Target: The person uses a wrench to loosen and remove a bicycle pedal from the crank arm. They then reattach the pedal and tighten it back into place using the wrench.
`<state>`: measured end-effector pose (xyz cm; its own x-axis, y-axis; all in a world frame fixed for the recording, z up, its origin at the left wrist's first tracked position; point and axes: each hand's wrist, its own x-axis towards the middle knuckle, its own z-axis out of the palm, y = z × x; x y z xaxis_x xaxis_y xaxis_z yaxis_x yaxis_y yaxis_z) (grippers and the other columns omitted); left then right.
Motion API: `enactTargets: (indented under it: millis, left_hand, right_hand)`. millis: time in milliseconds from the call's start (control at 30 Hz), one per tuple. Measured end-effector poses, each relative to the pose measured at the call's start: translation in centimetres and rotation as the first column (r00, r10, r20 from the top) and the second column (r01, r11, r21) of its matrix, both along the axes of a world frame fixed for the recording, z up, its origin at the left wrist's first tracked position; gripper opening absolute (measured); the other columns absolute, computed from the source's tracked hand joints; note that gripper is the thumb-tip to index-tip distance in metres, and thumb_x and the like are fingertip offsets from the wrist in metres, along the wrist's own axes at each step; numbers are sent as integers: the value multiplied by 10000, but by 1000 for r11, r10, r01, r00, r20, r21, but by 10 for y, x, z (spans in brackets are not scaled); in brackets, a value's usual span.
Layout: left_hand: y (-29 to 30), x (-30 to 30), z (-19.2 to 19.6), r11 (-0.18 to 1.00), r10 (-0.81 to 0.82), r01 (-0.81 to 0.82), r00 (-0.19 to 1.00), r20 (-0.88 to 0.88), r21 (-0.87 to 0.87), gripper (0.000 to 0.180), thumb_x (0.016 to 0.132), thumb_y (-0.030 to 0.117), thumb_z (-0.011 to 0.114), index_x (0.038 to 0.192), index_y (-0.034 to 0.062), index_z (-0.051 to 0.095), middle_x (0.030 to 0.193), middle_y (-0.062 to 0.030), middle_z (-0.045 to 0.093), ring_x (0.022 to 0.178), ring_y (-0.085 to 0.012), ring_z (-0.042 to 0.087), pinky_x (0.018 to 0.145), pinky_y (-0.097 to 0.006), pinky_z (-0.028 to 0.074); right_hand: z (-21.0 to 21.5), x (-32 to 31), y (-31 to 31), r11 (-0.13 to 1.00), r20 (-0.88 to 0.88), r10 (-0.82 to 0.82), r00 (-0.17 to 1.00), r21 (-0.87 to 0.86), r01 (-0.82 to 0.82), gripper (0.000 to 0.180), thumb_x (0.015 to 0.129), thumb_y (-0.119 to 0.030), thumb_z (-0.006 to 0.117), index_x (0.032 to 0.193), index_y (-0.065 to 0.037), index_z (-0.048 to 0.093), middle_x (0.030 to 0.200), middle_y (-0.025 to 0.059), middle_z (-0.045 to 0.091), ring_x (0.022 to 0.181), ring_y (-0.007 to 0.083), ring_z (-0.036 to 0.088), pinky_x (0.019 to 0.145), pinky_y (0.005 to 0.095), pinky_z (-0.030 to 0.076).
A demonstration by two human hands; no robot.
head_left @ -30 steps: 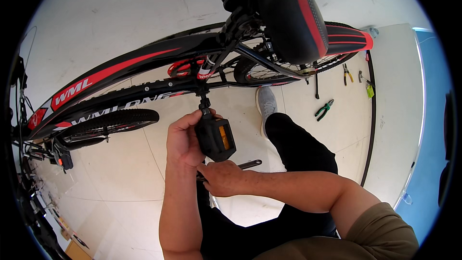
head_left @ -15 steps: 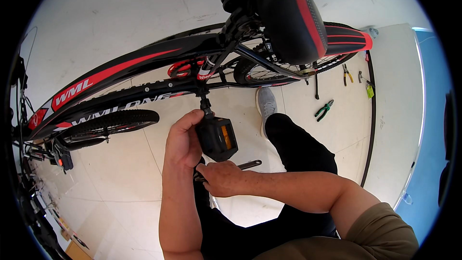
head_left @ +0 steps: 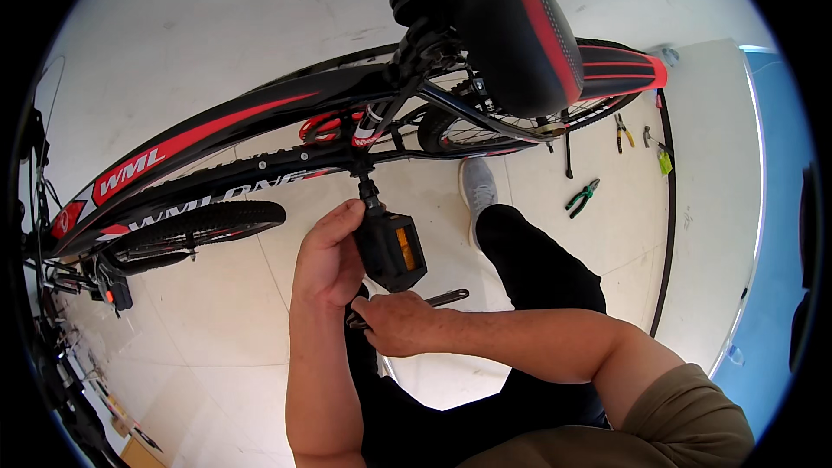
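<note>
A black and red bicycle frame (head_left: 217,134) runs across the view with its black saddle (head_left: 520,26) at the top. My left hand (head_left: 328,253) grips the left side of the black pedal (head_left: 390,250), which has an orange reflector and hangs from the crank arm (head_left: 366,186). Just below the pedal, my right hand (head_left: 394,322) is closed around a dark metal wrench (head_left: 442,298) whose handle sticks out to the right.
My leg in black trousers (head_left: 537,269) and a grey shoe (head_left: 477,186) stand on the pale tiled floor. Green-handled pliers (head_left: 582,198) and other small tools (head_left: 622,130) lie at the right. A bicycle wheel (head_left: 199,224) is at the left, with a loose black cable (head_left: 666,234) along the right.
</note>
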<state>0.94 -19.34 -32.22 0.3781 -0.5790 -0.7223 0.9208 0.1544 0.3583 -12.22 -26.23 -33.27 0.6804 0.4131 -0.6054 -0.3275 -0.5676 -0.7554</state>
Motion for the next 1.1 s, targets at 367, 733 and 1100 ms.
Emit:
enactTargets:
  millis: [367,733,1100]
  left_hand:
    - [-20,-6,16,968,-2,-64,966,259,243,125,842,132,730,836,53,633,863,-66,694,813,-132,629,792,-277,487]
    - [-11,-6,13,984,133,-152,974,-184,-95,261,884,196,606,957,-42,686,1092,-197,686,1017,-285,646,918,-494,526]
    - [-4,-4,8,994,101,-105,990,-94,-35,264,843,205,691,969,-26,665,1019,-161,670,945,-285,648,885,-526,547]
  right_hand:
    - [-1,1,1,998,-21,54,998,-40,-55,417,906,-216,573,1210,48,467,937,193,649,886,362,667,779,498,522]
    - [4,2,0,1000,-9,-7,1000,-24,6,342,886,-199,572,1135,32,531,949,211,671,894,380,679,801,510,528]
    - [12,7,-3,1000,-52,6,999,12,-5,287,848,-74,514,1110,41,521,943,204,671,918,365,678,807,496,517]
